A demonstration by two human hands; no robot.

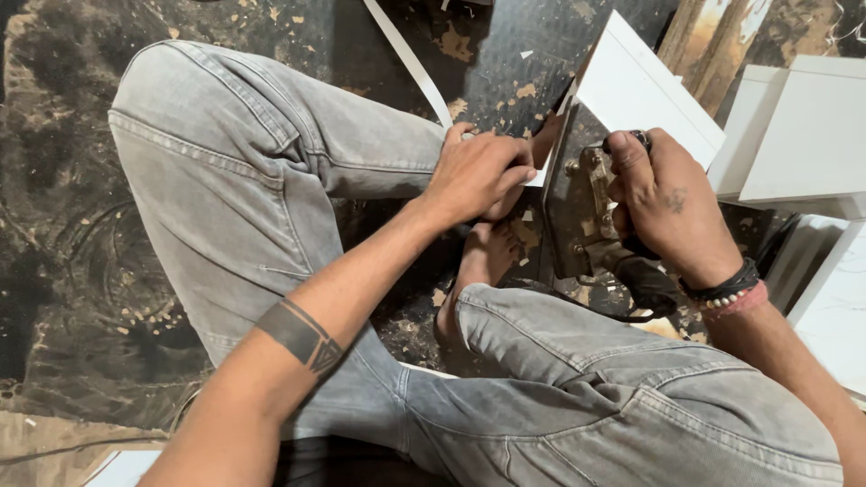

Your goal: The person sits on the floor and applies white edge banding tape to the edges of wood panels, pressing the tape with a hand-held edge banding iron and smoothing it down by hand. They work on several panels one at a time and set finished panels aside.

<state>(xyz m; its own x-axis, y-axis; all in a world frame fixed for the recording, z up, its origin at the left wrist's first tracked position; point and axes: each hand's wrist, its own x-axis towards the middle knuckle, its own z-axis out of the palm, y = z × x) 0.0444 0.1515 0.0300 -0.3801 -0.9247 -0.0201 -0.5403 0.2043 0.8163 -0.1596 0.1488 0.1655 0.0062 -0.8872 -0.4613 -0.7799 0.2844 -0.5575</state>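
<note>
I sit on a dark, chip-strewn floor in grey jeans. My right hand (663,203) grips the handle of a small metal power tool (586,212) with a dark body and a black cord. The tool's flat base stands against the edge of a white board (645,86) that leans upright. My left hand (478,171) presses on the near end of that board, next to a thin white edge strip (410,63) that runs up and to the left across the floor. My bare foot (483,261) rests just below the left hand.
Several white boards and box-like panels (794,126) stand stacked at the right. A wooden plank (713,41) leans at the top right. Wood chips and dust cover the dark floor (63,225). Another white panel (839,307) lies at the right edge.
</note>
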